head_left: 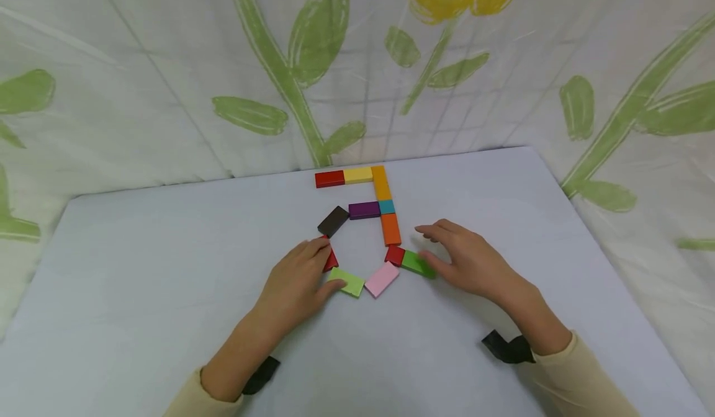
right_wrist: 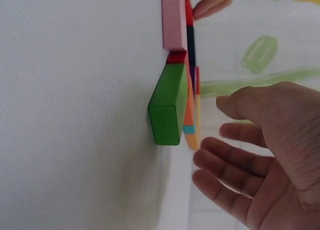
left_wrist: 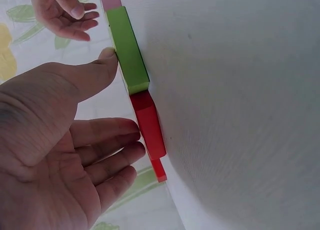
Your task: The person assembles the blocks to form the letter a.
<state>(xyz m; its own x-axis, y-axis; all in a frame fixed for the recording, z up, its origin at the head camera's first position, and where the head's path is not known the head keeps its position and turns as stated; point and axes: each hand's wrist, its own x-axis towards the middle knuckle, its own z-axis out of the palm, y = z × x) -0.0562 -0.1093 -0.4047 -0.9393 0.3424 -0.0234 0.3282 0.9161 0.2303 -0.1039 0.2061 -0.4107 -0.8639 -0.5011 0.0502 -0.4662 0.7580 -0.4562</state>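
Observation:
My left hand [head_left: 298, 280] lies over the left side of a ring of flat blocks. Its fingertips are at a red block [head_left: 332, 260], and the thumb is against a light green block [left_wrist: 128, 50]; the fingers are loosely extended. The right hand [head_left: 466, 259], relaxed, hovers by the outer end of a green block [right_wrist: 169, 105], its thumb closest to it and nothing held. Between the hands, a pink block [head_left: 382, 279] leans diagonally beside the light green one. A small red block [head_left: 395, 255] joins the green block to an orange block [head_left: 391, 229].
Farther up, a teal block [head_left: 386, 206] and a yellow-orange block [head_left: 381, 183] continue the column. Purple [head_left: 364, 210] and dark brown [head_left: 333, 221] blocks close the ring; yellow [head_left: 358, 175] and red [head_left: 329, 179] blocks run along the top. A flowered curtain [head_left: 167, 94] hangs behind the white table [head_left: 139, 268].

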